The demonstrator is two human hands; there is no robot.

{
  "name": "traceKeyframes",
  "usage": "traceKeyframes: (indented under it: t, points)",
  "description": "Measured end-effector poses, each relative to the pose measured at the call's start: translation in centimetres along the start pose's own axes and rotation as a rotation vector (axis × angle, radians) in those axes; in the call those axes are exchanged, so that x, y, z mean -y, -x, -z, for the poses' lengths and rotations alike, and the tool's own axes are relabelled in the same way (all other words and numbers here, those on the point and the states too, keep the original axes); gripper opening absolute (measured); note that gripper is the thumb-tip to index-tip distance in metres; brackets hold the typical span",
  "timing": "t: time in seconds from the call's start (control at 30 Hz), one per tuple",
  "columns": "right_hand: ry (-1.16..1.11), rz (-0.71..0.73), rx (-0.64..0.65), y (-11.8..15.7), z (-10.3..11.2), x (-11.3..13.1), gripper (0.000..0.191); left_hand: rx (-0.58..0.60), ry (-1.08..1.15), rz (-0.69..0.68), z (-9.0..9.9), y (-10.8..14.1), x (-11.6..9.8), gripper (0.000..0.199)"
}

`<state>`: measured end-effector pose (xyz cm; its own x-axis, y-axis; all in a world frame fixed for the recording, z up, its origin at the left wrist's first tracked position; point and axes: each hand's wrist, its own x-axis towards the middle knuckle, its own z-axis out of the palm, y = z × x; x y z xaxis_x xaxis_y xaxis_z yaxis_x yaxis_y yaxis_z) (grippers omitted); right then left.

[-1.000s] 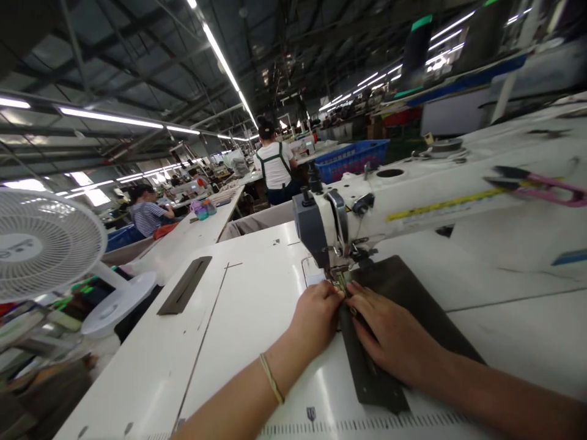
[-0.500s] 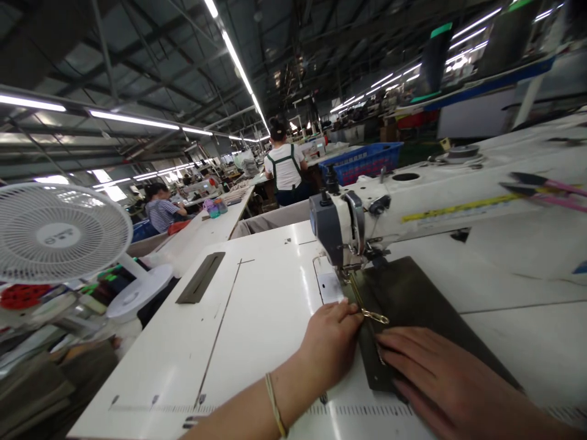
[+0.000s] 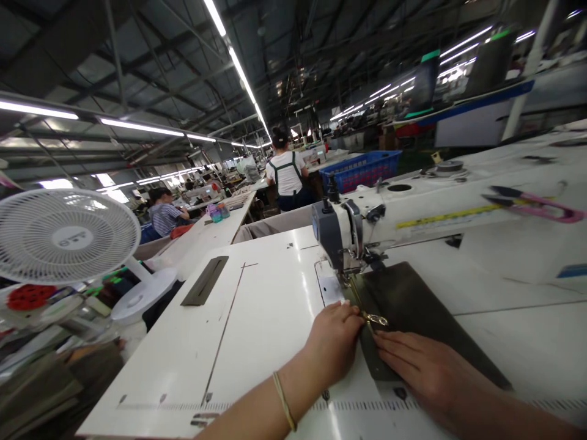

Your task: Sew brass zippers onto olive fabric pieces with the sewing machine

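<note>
A dark olive fabric piece (image 3: 413, 299) lies under the head of a sewing machine (image 3: 328, 229), with a gold-toothed zipper (image 3: 356, 292) running along its left side to the needle area. My left hand (image 3: 334, 342) is closed at the fabric's left edge, its fingers bent and pinching beside the metal zipper pull (image 3: 376, 319). What lies under its fingertips is partly hidden. My right hand (image 3: 424, 366) rests flat on the fabric, fingers stretched out, their tips just below the zipper pull.
A small olive strip with a slit (image 3: 206, 281) lies on the white table (image 3: 266, 318) at left. A white fan (image 3: 71, 238) stands beyond the table's left edge. Pink-handled scissors (image 3: 545, 205) and a yellow measuring tape (image 3: 449, 217) are on the machine. Two people sit farther back near a blue crate (image 3: 367, 171).
My right hand has shifted slightly forward along the fabric, and the fabric's near edge sits a little closer to the machine. My left hand keeps its pinch. The view has shifted slightly.
</note>
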<state>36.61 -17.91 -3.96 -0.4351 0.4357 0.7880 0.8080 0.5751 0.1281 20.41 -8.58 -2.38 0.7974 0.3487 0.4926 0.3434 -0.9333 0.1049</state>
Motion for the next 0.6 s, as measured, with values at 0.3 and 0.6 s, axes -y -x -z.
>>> traceKeyframes:
  t: [0.3, 0.6]
  points:
    - [-0.126, -0.18, 0.24, -2.8, 2.7, -1.3, 0.029, -0.009, -0.037, -0.034, -0.3, 0.0, 0.1, 0.017]
    - [0.266, -0.091, 0.208, -0.7, -3.6, -4.3, 0.042, 0.107, -0.07, -0.004, 0.4, -0.5, -0.4, 0.019]
